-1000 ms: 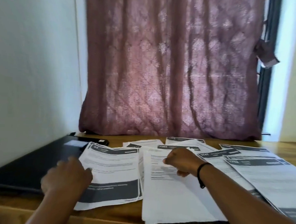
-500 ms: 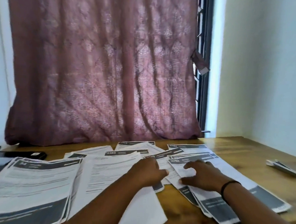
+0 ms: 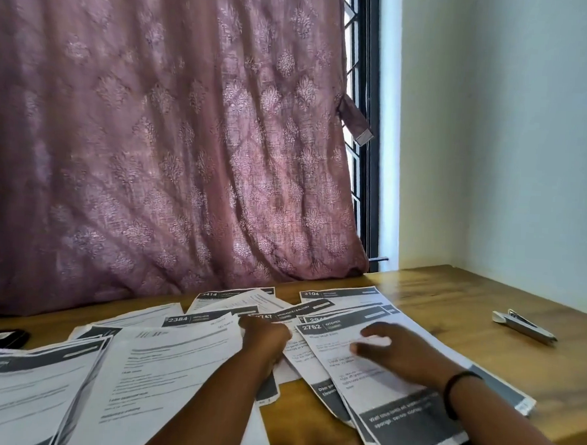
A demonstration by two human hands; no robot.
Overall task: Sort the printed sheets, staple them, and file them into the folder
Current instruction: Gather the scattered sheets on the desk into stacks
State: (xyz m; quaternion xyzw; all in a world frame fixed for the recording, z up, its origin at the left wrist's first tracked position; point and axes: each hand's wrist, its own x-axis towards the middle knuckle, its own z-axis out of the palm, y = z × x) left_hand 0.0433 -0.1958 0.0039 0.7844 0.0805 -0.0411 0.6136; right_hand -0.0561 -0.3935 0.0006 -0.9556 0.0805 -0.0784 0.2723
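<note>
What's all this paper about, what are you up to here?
A person is sorting printed sheets spread across a wooden table. The right hand rests on the sheet headed 2762 Kitchen, while the left hand lies on the overlapping sheets beside it. A stapler lies untouched off to the right, so nothing looks stapled yet.

L hand [image 3: 265, 336] fingers curled, R hand [image 3: 394, 353] fingers curled, wristband on R

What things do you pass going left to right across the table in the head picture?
Small black case → sheet numbered 2384 → left hand → sheet numbered 2762 → right hand → stapler.
</note>
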